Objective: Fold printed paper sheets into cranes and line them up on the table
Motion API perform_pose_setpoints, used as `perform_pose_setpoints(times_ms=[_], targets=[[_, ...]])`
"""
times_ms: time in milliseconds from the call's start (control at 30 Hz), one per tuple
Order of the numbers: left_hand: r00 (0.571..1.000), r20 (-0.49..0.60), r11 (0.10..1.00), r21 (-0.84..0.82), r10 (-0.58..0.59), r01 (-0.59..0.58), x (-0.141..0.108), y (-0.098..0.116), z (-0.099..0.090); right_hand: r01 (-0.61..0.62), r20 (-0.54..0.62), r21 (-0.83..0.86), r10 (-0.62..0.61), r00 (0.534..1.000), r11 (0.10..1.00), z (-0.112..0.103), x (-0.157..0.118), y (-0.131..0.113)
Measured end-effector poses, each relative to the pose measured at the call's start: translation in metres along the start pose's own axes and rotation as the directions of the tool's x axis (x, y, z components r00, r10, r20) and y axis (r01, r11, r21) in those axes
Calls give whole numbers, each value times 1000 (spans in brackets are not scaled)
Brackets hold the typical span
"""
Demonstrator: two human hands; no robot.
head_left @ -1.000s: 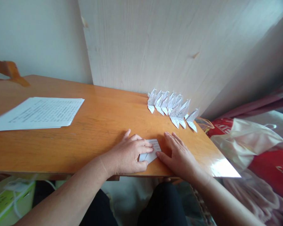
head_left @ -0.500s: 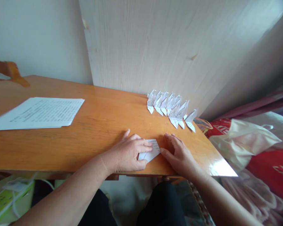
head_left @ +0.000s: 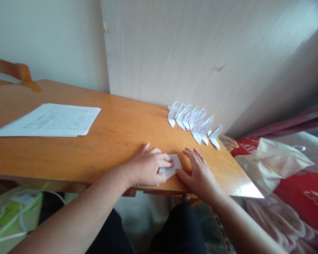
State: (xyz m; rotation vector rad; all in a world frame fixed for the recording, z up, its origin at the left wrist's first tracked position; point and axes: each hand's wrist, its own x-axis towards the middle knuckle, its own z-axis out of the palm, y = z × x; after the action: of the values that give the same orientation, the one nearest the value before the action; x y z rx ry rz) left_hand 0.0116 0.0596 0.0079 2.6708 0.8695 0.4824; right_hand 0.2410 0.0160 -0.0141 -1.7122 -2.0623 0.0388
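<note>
A small folded piece of printed paper (head_left: 175, 163) lies flat near the table's front edge. My left hand (head_left: 152, 166) rests on its left part, fingers spread and pressing it down. At the paper's right edge is the thumb of my right hand (head_left: 197, 173), whose other fingers are raised and apart. Several folded paper shapes (head_left: 192, 120) with upright points stand in rows behind my hands. A stack of printed sheets (head_left: 60, 120) lies on the left of the table.
The wooden table (head_left: 122, 123) meets a pale panel (head_left: 161, 46) at the back. A chair back (head_left: 23, 74) is at the far left. Beyond the table's right edge are a whitish plastic bag (head_left: 275, 158) and red bags (head_left: 307, 194). A green box (head_left: 13, 215) is below left.
The view has shifted slightly. My right thumb has moved a little over the paper's right edge, and the right hand's fingers have spread and lifted. My left hand stays on the paper.
</note>
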Motion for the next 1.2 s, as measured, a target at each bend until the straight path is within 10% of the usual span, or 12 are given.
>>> perform_pose_setpoints(times_ms=[1200], targets=[[999,30,998,49,28,-29,3,-9,5,97,-20,19,-96,995,995,12,-14,-35]])
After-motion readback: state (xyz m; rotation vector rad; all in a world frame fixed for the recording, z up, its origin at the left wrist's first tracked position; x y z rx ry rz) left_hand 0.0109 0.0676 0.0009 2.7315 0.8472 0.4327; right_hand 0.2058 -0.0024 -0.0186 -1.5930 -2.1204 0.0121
